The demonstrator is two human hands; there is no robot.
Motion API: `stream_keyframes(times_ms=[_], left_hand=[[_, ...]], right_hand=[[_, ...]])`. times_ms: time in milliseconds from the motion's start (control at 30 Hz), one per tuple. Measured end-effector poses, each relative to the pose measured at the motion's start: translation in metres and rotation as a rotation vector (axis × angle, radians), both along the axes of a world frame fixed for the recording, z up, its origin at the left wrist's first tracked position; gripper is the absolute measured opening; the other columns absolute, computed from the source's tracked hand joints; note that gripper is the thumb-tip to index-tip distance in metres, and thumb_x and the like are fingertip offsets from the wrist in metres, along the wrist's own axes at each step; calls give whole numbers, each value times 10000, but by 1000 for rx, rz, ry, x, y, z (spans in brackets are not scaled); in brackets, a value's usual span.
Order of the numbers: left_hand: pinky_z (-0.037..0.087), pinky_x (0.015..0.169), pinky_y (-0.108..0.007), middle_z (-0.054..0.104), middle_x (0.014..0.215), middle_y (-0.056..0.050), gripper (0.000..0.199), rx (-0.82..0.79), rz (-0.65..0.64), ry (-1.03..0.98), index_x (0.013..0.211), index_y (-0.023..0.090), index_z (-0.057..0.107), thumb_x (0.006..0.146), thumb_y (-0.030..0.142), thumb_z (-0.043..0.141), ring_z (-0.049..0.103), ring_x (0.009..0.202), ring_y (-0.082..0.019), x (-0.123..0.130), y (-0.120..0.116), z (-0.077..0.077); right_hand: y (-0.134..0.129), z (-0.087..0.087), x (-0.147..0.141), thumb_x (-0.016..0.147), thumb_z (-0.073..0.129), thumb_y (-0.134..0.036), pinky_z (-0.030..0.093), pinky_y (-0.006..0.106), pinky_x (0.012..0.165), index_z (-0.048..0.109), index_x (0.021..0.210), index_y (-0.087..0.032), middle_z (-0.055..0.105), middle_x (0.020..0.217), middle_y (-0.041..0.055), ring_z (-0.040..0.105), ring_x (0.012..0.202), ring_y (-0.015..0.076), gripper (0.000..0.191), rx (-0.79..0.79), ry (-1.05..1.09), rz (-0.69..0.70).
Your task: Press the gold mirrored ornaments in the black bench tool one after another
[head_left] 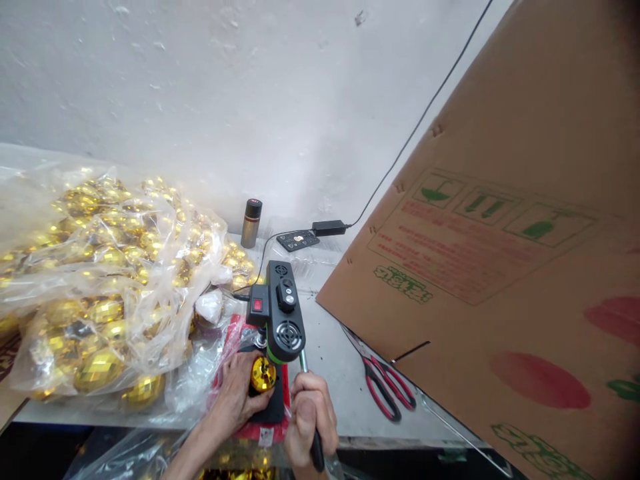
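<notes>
A gold mirrored ball (263, 374) sits under the front end of a small black bench machine (286, 310) with a red switch. My left hand (239, 389) has its fingers and thumb closed around the ball's left side. My right hand (313, 419) is wrapped round the lever (318, 453) of the machine, a metal rod with a black grip. The machine's black base (273, 410) lies on a red sheet, partly hidden by my left hand. I cannot see whether the machine touches the ball.
Clear plastic bags (125, 267) of gold balls fill the left of the table. Red-handled scissors (387, 387) lie at right beside a large cardboard box (475, 267). Behind the machine stand a spray can (251, 223) and a power adapter (329, 228) with its cable.
</notes>
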State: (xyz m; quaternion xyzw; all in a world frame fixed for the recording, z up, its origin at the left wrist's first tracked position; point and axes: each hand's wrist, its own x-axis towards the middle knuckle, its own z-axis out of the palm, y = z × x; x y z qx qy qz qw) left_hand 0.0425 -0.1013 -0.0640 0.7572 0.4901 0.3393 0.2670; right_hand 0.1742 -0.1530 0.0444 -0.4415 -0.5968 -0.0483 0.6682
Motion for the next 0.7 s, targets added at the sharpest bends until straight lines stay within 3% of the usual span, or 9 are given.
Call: stream_keyframes(times_ms=[300, 500, 600, 700], left_hand=[[527, 981, -520, 763, 1162, -119, 473, 16, 5, -2, 1279, 216, 690, 823, 320, 761, 685, 1106, -354, 1, 3, 0], [537, 967, -545, 766, 1168, -133, 507, 17, 8, -4, 1290, 210, 704, 804, 339, 771, 691, 1104, -370, 1, 7, -4], [543, 966, -547, 770, 1168, -139, 502, 31, 8, 5, 1278, 204, 712, 805, 362, 771, 692, 1098, -371, 1, 8, -6], [548, 987, -554, 774, 1194, -139, 482, 50, 14, -12, 1274, 208, 711, 822, 365, 768, 698, 1121, -368, 1, 9, -7]], right_hand=[[2, -16, 0, 1080, 373, -140, 460, 294, 605, 544, 802, -242, 579, 740, -14, 564, 639, 155, 342, 3, -5, 9], [9, -32, 3, 1103, 350, -175, 536, 337, 749, 532, 827, -238, 616, 778, -15, 618, 683, 152, 337, 52, -103, -16], [9, -23, 5, 1113, 369, -217, 550, 312, 690, 546, 806, -236, 629, 770, -11, 631, 663, 146, 354, 93, -160, 17], [5, 9, 6, 1107, 370, -174, 509, 251, 587, 523, 780, -229, 606, 751, -9, 614, 634, 127, 365, 37, -132, 36]])
